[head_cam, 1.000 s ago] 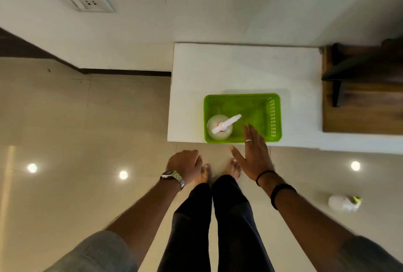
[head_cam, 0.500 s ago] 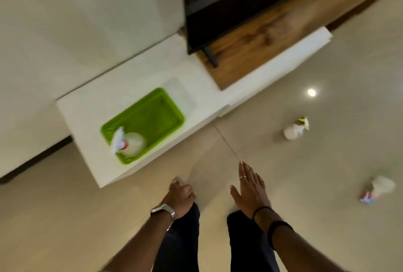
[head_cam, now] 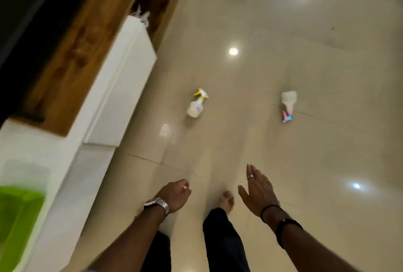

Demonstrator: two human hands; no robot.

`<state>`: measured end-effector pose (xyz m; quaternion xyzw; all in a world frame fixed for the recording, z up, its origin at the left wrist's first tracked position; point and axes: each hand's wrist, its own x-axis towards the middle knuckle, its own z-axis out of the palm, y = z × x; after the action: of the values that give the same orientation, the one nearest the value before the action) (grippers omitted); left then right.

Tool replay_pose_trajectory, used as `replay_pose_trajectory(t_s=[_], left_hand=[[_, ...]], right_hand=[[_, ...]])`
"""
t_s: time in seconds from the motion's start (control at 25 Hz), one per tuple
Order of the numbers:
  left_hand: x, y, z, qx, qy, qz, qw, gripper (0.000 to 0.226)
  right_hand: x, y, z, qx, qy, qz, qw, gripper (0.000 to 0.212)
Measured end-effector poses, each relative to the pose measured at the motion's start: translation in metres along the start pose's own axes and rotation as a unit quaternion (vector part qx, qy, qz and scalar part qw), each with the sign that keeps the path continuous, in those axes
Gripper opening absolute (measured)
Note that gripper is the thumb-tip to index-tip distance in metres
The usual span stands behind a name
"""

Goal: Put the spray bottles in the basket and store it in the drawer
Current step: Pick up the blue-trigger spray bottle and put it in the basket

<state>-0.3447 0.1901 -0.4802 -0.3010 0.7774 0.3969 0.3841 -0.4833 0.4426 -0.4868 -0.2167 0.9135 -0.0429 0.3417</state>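
Observation:
Two white spray bottles lie on the glossy floor ahead of me. The one with a yellow trigger (head_cam: pixel 196 105) is nearer the cabinet; the one with a pink and blue trigger (head_cam: pixel 288 105) lies further right. The green basket (head_cam: pixel 15 217) is blurred at the lower left edge, on the white cabinet top (head_cam: pixel 54 152). My left hand (head_cam: pixel 174 194), with a watch on the wrist, is loosely closed and holds nothing. My right hand (head_cam: pixel 257 191) is open with the fingers stretched forward, well short of both bottles.
A white drawer front (head_cam: pixel 122 80) and a wooden shelf unit (head_cam: pixel 72 58) run along the left. A dark screen (head_cam: pixel 19 10) stands above the wood. My legs and a bare foot (head_cam: pixel 226 202) are at the bottom centre. Ceiling lights reflect in the floor tiles.
My view has swung right, away from the basket and toward the floor. The basket slid to the lower left edge; both bottles now lie ahead. My hands stay empty.

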Motion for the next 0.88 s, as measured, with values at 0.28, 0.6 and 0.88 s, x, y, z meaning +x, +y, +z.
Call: replay_pose_trajectory(t_s=[0.28,0.6,0.88], left_hand=[[0.068,0.191,0.024,0.111,-0.057,0.103,0.987,0.034],[0.159,0.308,0.022,0.204,-0.136,0.117,0.962,0.041],[0.287,0.362,-0.025,0.264,-0.094,0.127,0.952,0.058]], right_hand=[[0.014,0.152,-0.059,0.066,0.033,0.129,0.989,0.077],[0.085,0.22,-0.116,0.158,0.06,0.185,0.968,0.076],[0.202,0.256,-0.14,0.193,0.048,0.201,0.959,0.076]])
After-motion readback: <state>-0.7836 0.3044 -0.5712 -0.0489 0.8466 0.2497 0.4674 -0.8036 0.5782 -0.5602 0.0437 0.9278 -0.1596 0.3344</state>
